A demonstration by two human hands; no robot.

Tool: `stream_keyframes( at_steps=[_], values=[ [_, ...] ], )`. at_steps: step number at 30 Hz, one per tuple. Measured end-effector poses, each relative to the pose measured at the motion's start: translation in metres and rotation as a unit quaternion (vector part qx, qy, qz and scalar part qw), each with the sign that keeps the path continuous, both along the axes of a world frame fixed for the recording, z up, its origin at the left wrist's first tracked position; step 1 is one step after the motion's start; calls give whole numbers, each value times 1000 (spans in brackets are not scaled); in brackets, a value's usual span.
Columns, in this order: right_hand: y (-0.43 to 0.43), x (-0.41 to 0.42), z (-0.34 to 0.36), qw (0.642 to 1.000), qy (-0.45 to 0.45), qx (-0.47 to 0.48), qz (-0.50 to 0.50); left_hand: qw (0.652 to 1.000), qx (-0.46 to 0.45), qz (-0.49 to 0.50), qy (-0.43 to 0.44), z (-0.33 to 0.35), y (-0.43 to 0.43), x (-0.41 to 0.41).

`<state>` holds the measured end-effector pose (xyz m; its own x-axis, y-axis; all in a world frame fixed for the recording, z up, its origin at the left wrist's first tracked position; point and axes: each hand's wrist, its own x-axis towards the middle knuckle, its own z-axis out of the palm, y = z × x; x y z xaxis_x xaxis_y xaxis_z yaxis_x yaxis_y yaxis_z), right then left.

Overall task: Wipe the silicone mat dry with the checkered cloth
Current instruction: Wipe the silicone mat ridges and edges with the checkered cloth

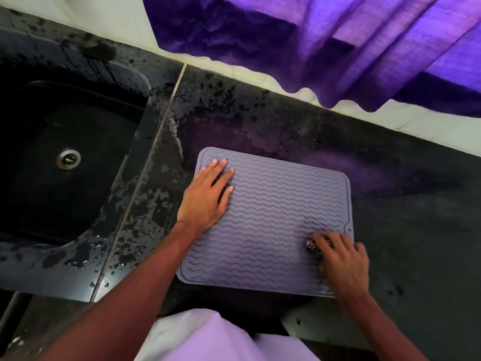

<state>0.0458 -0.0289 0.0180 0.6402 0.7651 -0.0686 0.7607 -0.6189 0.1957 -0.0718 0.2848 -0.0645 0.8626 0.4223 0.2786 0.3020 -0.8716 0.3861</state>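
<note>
Mid-wipe, the mat is pinned by the flat left hand, the cloth bunched in the right hand; leftward strokes are likely needed next.

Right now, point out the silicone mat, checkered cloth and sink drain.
silicone mat point(270, 220): head view, bare ridged middle.
checkered cloth point(313, 247): head view, visible bunched end.
sink drain point(68, 158): head view, its centre.

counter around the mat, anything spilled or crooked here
Yes: water drops and wet patches cover the counter between the sink and the silicone mat, thickest near the front edge. The mat lies flat; the right hand holds the checkered cloth bunched on it. Nothing looks damaged.
</note>
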Motion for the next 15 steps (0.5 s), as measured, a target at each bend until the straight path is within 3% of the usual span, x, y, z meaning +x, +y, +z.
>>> stream_keyframes(
  at_steps=[4, 7, 10, 15],
  values=[
    [-16, 8, 9, 996, 20, -20, -82, 1000, 11, 4, 6, 3, -1, 1],
    [-4, -3, 12, 988, 68, 82, -111, 1000, 18, 8, 17, 4, -3, 2],
    [28, -28, 4, 979, 119, 162, -45, 999, 20, 8, 25, 5, -3, 2],
    [62, -49, -6, 986, 115, 115, 26, 999, 10, 5, 33, 7, -3, 2]
  ],
)
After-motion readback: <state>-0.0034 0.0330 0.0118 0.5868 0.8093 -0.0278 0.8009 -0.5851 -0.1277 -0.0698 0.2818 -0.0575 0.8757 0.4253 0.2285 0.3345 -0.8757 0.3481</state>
